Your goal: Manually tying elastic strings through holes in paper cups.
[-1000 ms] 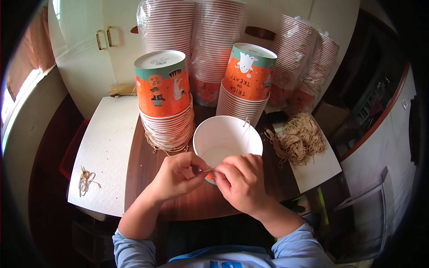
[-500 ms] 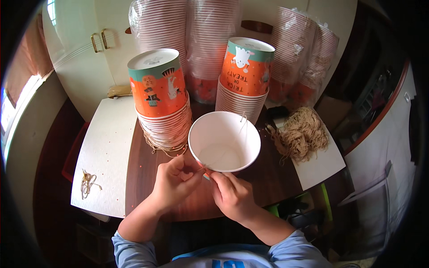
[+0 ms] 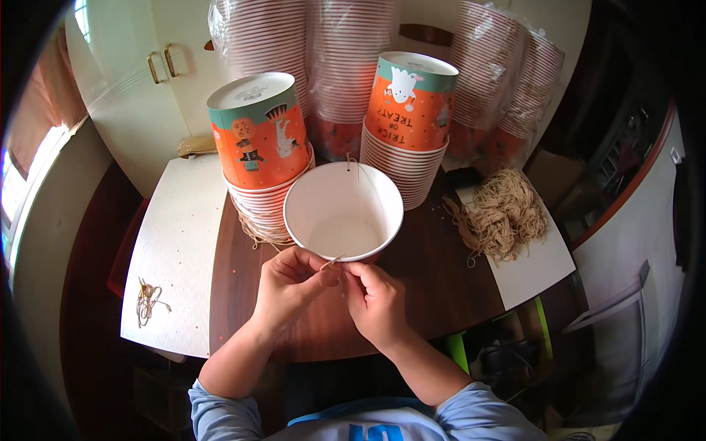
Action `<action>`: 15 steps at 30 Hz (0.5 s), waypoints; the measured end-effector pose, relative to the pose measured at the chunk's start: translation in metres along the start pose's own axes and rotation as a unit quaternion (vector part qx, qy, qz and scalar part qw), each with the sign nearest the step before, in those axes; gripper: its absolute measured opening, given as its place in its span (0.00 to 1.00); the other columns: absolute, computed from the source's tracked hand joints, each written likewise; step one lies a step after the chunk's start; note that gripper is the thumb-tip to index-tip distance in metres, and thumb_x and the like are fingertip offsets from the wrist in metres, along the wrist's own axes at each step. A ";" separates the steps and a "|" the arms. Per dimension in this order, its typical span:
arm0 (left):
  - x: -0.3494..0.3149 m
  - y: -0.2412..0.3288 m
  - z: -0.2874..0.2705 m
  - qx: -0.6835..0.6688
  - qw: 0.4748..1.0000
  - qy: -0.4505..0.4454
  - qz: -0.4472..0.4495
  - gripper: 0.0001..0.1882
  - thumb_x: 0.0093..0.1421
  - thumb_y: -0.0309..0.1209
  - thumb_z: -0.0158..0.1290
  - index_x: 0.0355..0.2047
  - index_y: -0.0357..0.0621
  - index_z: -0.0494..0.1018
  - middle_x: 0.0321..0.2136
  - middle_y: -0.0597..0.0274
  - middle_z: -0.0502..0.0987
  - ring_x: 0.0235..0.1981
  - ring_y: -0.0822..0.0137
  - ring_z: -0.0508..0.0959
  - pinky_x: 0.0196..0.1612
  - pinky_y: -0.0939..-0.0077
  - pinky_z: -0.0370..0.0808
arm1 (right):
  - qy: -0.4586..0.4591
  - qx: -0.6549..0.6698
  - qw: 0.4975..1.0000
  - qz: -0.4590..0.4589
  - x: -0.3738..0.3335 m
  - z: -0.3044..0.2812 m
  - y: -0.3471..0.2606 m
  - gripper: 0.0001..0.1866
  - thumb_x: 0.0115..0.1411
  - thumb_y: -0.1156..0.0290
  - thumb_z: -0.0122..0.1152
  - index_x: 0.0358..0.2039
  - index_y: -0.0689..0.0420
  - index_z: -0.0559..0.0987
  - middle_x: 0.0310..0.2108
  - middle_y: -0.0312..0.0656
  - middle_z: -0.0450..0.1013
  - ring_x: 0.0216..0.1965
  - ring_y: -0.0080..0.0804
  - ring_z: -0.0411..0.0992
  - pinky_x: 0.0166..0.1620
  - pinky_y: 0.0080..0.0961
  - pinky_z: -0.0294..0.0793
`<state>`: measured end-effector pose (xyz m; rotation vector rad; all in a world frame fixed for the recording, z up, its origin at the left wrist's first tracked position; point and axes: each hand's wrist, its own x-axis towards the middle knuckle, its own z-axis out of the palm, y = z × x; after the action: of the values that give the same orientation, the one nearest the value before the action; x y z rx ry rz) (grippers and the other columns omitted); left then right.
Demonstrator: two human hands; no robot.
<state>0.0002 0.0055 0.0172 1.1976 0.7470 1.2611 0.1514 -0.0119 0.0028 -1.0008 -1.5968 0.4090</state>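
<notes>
A white-lined paper bucket [image 3: 344, 209] stands open side up at the middle of the table, turned toward me. Against its near rim, a thin tan string [image 3: 334, 261] is pinched between the fingertips of my left hand [image 3: 290, 285]. My right hand [image 3: 379, 303] is closed at the same spot, thumb and forefinger pinching the string by the rim; its other fingers are curled. The two hands' fingertips nearly meet. At the bucket's far rim, another bit of string passes by a small hole. The bucket's outer side is mostly hidden.
Upside-down stacks of orange-and-green buckets stand behind, a left stack [image 3: 261, 143] with string round it and a right stack [image 3: 412, 106]. Plastic-wrapped bucket stacks [image 3: 349, 59] rise further back. A tan string heap [image 3: 511, 213] lies right; a small string bundle [image 3: 147, 303] lies left.
The bucket has moved left and slightly away, and turned so that its far string sits nearer the middle. Both hands stay at the near rim, with the string now showing above the fingertips.
</notes>
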 end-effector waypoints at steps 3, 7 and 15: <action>0.001 0.001 -0.003 0.006 1.000 0.001 -0.001 0.05 0.56 0.21 0.57 0.31 0.33 0.72 0.30 0.59 0.78 0.33 0.72 0.78 0.41 0.78 0.77 | 0.016 0.054 0.998 0.025 0.003 0.005 0.000 0.05 0.56 0.82 0.57 0.34 0.63 0.77 0.29 0.47 0.77 0.30 0.35 0.78 0.32 0.24 0.76; 0.002 0.002 -0.001 -0.022 0.999 0.037 -0.012 0.05 0.54 0.17 0.57 0.29 0.34 0.71 0.30 0.54 0.78 0.30 0.68 0.79 0.36 0.75 0.78 | 0.010 0.110 0.992 0.058 0.005 0.008 0.002 0.05 0.56 0.81 0.58 0.34 0.64 0.78 0.29 0.45 0.78 0.30 0.30 0.78 0.33 0.22 0.75; 0.002 -0.002 -0.002 -0.030 0.999 0.034 -0.010 0.05 0.54 0.17 0.56 0.29 0.34 0.71 0.29 0.54 0.78 0.29 0.69 0.79 0.35 0.77 0.78 | -0.016 0.125 0.988 0.089 0.006 0.006 -0.002 0.06 0.59 0.81 0.54 0.36 0.65 0.78 0.29 0.44 0.78 0.30 0.26 0.77 0.35 0.20 0.75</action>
<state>-0.0011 0.0078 0.0155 1.0997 0.7642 1.3046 0.1448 -0.0072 0.0062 -0.9489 -1.4478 0.7326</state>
